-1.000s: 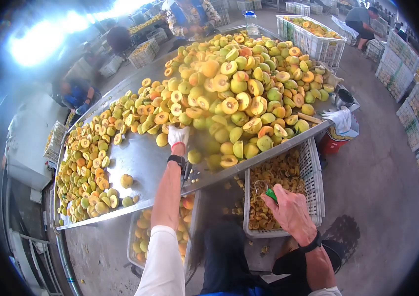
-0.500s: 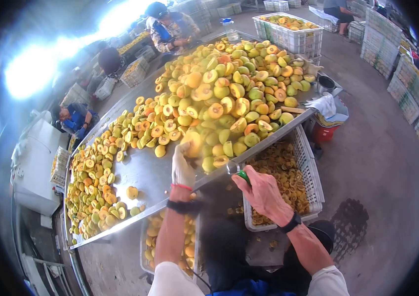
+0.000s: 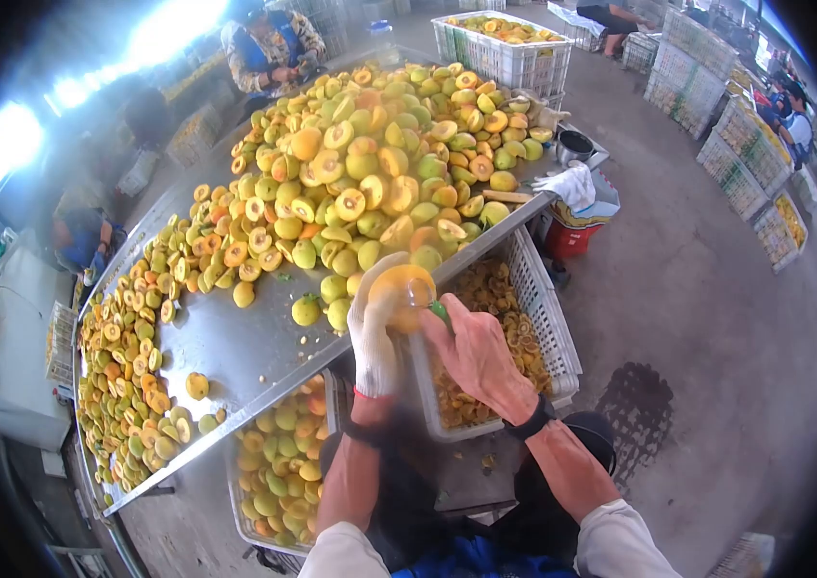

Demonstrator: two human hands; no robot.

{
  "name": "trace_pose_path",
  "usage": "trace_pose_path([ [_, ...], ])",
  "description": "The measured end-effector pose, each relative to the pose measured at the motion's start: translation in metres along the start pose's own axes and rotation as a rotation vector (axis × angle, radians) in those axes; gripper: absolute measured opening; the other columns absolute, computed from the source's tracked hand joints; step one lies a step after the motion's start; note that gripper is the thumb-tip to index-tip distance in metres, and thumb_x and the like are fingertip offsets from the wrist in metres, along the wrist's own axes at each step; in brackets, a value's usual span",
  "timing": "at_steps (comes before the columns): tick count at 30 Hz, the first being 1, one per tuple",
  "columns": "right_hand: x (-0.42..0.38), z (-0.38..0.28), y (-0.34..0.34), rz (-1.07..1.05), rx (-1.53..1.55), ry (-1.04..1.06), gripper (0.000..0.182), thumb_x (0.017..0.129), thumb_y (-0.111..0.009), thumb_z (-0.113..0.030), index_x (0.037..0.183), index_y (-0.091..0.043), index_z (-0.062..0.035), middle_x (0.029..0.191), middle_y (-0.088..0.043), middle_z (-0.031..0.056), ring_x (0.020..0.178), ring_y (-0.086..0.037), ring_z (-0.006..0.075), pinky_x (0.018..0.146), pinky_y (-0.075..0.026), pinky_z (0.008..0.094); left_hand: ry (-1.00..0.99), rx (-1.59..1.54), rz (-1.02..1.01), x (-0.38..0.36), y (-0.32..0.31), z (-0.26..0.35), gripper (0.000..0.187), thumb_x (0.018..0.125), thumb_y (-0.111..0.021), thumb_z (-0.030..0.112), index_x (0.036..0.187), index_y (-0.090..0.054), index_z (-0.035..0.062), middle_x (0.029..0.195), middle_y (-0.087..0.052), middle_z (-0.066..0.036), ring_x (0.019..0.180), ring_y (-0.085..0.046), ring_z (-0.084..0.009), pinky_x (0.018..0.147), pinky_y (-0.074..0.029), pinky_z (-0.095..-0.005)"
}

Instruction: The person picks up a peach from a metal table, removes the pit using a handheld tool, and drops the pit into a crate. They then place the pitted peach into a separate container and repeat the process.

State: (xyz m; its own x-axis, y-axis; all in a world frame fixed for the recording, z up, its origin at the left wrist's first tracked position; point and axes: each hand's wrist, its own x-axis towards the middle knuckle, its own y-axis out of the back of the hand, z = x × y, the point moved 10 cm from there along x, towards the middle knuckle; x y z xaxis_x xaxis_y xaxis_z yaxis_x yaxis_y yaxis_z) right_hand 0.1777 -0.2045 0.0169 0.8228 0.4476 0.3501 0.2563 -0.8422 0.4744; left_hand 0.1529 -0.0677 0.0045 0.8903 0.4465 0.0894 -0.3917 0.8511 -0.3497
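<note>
A white glove covers my left hand (image 3: pixel 372 323), whose fingers are wrapped round a cut yellow fruit half (image 3: pixel 399 297) near the table's front edge. My bare right hand (image 3: pixel 479 354) is closed on a green-handled tool (image 3: pixel 439 312). The tool's metal loop end lies against the fruit's cut face; blur hides its exact contact. Behind both hands a large heap of halved yellow-green fruit (image 3: pixel 350 202) covers much of the metal table (image 3: pixel 225 332).
Below my right hand stands a white crate (image 3: pixel 564 366) of brown-orange scraps. Another crate (image 3: pixel 333 400) of fruit is at lower left. A white glove (image 3: pixel 572 185) and a metal cup (image 3: pixel 575 146) lie at the table's right corner. A co-worker (image 3: pixel 269 53) sits across the table.
My left hand has lifted off the heap with a fruit half, and the tool in my right hand has come to its cut face. The view has shifted.
</note>
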Motion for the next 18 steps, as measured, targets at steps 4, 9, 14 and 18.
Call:
trace_pose_path([
  [4, -0.003, -0.007, -0.011, -0.076, -0.002, 0.004, 0.020, 0.101, -0.060, -0.015, 0.101, -0.055, 0.0037, 0.070, -0.060, 0.0275, 0.070, -0.063, 0.0494, 0.058, -0.047, 0.0504, -0.076, -0.031, 0.022, -0.003, 0.006, -0.005, 0.051, 0.110, -0.046, 0.042, 0.131, -0.060, -0.0017, 0.118, -0.068, -0.012, 0.102, -0.065, -0.0171, 0.087, -0.052, -0.0296],
  [9, -0.011, 0.006, -0.035, -0.124, 0.054, -0.105, 0.027, 0.101, -0.061, -0.016, 0.115, -0.058, 0.0057, 0.074, -0.063, 0.0284, 0.073, -0.066, 0.0482, 0.061, -0.050, 0.0491, -0.186, 0.045, 0.134, -0.011, 0.008, 0.014, 0.049, 0.110, -0.044, 0.043, 0.118, -0.064, -0.0006, 0.102, -0.072, -0.015, 0.085, -0.066, -0.0173, 0.076, -0.053, -0.0293],
  [14, -0.016, 0.001, -0.039, -0.154, 0.070, -0.087, 0.031, 0.101, -0.060, -0.018, 0.120, -0.059, 0.0061, 0.074, -0.064, 0.0282, 0.072, -0.067, 0.0453, 0.061, -0.052, 0.0478, -0.226, 0.118, 0.181, -0.014, 0.014, 0.018, 0.046, 0.110, -0.043, 0.039, 0.106, -0.067, -0.0009, 0.090, -0.073, -0.015, 0.075, -0.065, -0.0167, 0.067, -0.051, -0.0285],
  [18, -0.020, -0.003, -0.047, -0.252, 0.243, 0.094, 0.034, 0.105, -0.057, -0.029, 0.109, -0.062, 0.0045, 0.062, -0.055, 0.0186, 0.054, -0.059, 0.0353, 0.054, -0.048, 0.0423, -0.255, 0.308, 0.059, -0.011, 0.002, 0.024, 0.051, 0.110, -0.040, 0.041, 0.099, -0.068, -0.0012, 0.088, -0.072, -0.015, 0.071, -0.065, -0.0176, 0.060, -0.050, -0.0284],
])
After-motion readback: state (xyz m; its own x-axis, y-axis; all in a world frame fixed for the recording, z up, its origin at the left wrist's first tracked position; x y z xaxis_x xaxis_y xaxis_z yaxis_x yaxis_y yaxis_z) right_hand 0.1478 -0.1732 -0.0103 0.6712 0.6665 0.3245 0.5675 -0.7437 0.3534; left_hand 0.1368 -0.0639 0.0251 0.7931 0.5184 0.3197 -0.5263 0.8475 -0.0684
